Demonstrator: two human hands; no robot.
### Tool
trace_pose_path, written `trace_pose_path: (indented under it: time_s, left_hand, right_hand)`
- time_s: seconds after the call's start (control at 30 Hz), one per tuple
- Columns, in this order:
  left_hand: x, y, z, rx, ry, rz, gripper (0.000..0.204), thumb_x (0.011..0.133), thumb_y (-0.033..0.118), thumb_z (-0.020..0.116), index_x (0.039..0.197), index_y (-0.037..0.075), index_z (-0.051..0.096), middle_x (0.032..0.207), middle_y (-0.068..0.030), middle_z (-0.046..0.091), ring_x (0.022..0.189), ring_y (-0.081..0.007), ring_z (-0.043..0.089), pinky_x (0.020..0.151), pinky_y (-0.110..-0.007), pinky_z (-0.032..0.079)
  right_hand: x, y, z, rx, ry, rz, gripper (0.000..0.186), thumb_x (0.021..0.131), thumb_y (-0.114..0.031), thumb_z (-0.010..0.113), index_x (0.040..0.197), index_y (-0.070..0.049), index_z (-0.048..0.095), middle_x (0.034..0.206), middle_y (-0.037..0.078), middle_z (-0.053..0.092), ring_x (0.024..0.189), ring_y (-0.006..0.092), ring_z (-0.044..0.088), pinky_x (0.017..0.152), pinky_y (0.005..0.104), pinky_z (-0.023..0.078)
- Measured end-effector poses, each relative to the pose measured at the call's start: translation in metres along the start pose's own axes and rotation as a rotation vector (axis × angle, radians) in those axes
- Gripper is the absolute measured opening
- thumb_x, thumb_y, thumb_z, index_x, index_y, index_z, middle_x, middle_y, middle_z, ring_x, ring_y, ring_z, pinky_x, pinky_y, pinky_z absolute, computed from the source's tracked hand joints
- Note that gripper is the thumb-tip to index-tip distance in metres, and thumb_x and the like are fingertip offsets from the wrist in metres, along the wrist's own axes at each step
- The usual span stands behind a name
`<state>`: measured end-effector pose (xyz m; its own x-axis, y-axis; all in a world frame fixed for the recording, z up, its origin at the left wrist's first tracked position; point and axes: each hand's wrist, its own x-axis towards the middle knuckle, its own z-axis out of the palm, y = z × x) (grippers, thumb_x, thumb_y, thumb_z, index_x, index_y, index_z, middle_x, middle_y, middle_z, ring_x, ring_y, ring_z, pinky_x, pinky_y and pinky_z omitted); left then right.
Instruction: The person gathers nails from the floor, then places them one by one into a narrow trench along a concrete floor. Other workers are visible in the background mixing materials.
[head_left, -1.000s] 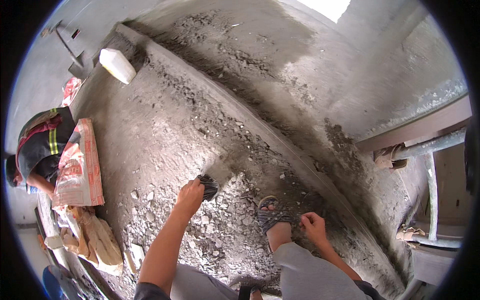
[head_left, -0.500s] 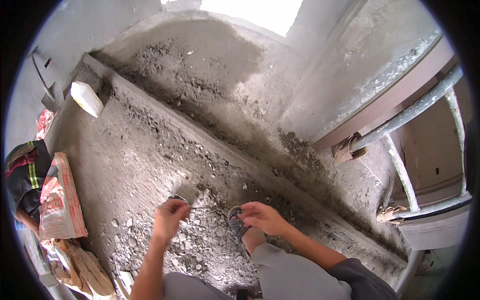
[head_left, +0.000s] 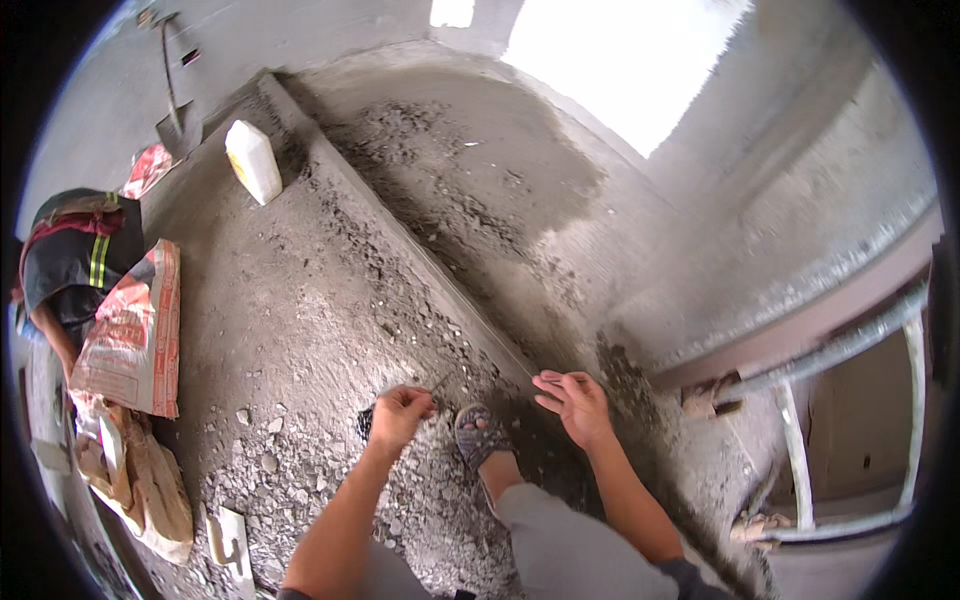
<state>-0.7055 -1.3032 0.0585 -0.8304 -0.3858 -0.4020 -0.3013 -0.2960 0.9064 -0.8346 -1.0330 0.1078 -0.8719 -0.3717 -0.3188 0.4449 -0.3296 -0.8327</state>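
Observation:
My left hand [head_left: 402, 412] is closed in a pinch above the rubble. A thin dark strand seems to reach out past its fingertips, but what the fingers hold is too small to make out. Beside that hand a small dark thing [head_left: 365, 422] shows, mostly hidden. My right hand [head_left: 574, 402] is raised over the ledge with its fingers apart. A thin string [head_left: 470, 310] runs along the concrete ledge [head_left: 365, 205] and reaches its fingertips; I cannot tell whether they touch it. Between my hands is my sandalled foot [head_left: 483, 437].
Loose rubble [head_left: 300, 470] covers the floor around me. A float [head_left: 230, 552] lies at lower left, near crumpled paper sacks [head_left: 150, 490]. A person [head_left: 85, 245] bends beside a red-and-white sack [head_left: 135, 335]. Farther off are a white jug [head_left: 253, 162] and a shovel [head_left: 178, 128]. A metal ladder [head_left: 800, 455] is at right.
The view has shifted, showing more of the far left. My right hand has moved away from my left, from above the foot to over the ledge, and its fingers have spread. The left stays pinched.

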Motion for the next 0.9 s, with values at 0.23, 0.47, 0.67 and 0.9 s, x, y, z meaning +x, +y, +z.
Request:
trace_pose_path:
  time_s: [0.23,0.47,0.67,0.9]
  left_hand:
    - [0.135,-0.022,-0.036,0.102,0.255,0.012,0.01,0.085,0.003,0.067,0.09,-0.004,0.062,0.079,-0.0099,0.067,0.069,-0.0148,0.065,0.064,-0.028,0.055]
    - [0.191,-0.035,0.0,-0.07,0.334,-0.078,0.015,0.09,0.003,0.061,0.103,-0.005,0.064,0.081,-0.0105,0.067,0.067,-0.0158,0.064,0.062,-0.029,0.055]
    - [0.204,-0.042,0.006,-0.064,0.391,-0.1,0.012,0.089,0.0,0.061,0.098,-0.005,0.065,0.079,-0.0091,0.066,0.063,-0.014,0.062,0.057,-0.027,0.053]
    - [0.207,-0.047,0.002,-0.053,0.366,-0.079,0.014,0.089,0.002,0.061,0.101,-0.006,0.064,0.08,-0.0103,0.066,0.064,-0.014,0.061,0.057,-0.028,0.051]
  right_hand:
    - [0.133,-0.014,-0.032,-0.625,0.093,0.122,0.021,0.099,-0.02,0.052,0.112,-0.004,0.057,0.09,0.006,0.059,0.073,0.0189,0.063,0.058,0.0309,0.053]
    - [0.258,0.009,-0.04,-1.395,-0.268,-0.248,0.019,0.096,-0.017,0.055,0.109,-0.009,0.066,0.091,0.009,0.062,0.086,0.0265,0.063,0.078,0.0358,0.048]
    - [0.302,0.022,0.001,-1.458,-0.394,-0.157,0.013,0.091,-0.011,0.059,0.102,-0.011,0.067,0.101,0.011,0.061,0.096,0.0321,0.059,0.083,0.0414,0.048]
    - [0.325,0.043,0.008,-1.568,-0.409,-0.284,0.012,0.091,-0.01,0.059,0.096,-0.013,0.069,0.1,0.008,0.06,0.098,0.0319,0.055,0.084,0.0424,0.048]
